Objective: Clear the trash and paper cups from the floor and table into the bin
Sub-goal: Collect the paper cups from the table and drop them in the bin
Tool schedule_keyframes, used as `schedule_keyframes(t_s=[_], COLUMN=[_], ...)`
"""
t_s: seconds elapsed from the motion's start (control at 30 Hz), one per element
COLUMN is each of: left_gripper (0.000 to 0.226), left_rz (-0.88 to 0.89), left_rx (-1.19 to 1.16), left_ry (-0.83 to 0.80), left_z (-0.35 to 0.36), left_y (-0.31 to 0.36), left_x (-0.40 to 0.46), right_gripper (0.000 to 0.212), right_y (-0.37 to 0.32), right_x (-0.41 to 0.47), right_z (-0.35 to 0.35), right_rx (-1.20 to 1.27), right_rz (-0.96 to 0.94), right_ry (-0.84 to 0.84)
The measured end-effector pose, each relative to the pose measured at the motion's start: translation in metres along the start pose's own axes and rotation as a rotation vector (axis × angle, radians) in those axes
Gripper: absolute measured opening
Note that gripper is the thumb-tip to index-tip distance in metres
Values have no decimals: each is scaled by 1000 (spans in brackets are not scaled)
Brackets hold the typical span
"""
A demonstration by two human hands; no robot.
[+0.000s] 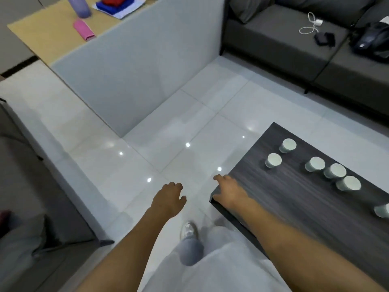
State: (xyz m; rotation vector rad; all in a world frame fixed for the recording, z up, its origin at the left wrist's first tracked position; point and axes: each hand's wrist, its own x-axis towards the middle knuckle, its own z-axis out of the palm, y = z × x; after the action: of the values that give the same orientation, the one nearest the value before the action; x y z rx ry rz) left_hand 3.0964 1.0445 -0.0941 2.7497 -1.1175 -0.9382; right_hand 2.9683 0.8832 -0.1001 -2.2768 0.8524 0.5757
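Observation:
Several white paper cups stand upside down on the dark wooden table at the right; the nearest to my hands is a cup, with another cup behind it and a cup further right. My left hand hangs over the white floor tiles, fingers loosely curled, holding nothing. My right hand hovers over the table's near left corner, fingers relaxed and empty. No bin is in view.
A grey partition wall stands ahead on the left, with a tan desk behind it. A dark grey sofa with a cable and a bag runs along the back right. My foot is on the glossy floor.

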Motion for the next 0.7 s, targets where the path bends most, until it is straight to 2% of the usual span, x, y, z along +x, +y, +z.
schedule_keyframes(t_s=[0.13,0.33,0.53,0.7], left_gripper=[44,43,43,43], left_rz=[62,197,330,460], left_rx=[61,120,231,309], left_ry=[-37,-79,-138,-187], left_z=[-47,-96,-147,-182], left_y=[-11,3,46,103], left_x=[62,169,280,354], right_gripper=[61,62,60,61], right_y=[-20,-12,1,25], right_x=[43,118,203,238], right_z=[-25,-68,-133,-184], right_rx=[58,101,190,290], right_rz=[66,199,278,364], right_ry=[10,14,63,142])
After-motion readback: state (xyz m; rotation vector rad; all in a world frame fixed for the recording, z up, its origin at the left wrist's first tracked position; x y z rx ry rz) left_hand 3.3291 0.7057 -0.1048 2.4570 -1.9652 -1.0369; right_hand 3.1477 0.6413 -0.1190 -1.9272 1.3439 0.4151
